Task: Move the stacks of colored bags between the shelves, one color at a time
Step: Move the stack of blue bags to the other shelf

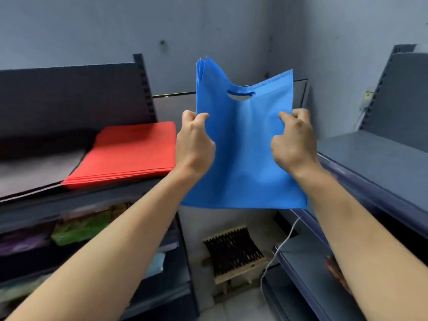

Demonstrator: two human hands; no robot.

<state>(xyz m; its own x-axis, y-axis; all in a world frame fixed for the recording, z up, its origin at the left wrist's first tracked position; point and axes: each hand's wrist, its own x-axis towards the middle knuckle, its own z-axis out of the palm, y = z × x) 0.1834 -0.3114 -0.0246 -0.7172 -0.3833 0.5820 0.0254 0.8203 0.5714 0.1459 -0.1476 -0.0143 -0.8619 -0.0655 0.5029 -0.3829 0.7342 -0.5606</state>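
Blue bags [245,147]: a thin stack, held upright in the air between the two shelving units and touching neither. Handle slot uppermost, bottom edge hanging free. At the top left corner the layers fan apart slightly, so we judge it to be several bags, not one.

Left hand [193,144]: fingers [201,118] curled over the stack's left edge, thumb on the near face, gripping it. Right hand [294,142]: the same pinch on the right edge, at about the same height. We judge that the two-sided grip at mid-height keeps the limp fabric flat and the layers together. One hand alone would let the stack fold and slip.

Red stack [125,154]: lies flat at the right end of the left shelf [99,198], close to its front edge. Just beside it on the left is a grey stack [39,167], blurred.

Right shelf [382,163]: we see no bags on the part of its top board that is in view.

Judgement: the blue colour is mid-transfer. We cannot tell from this view alone which shelf it is going to.
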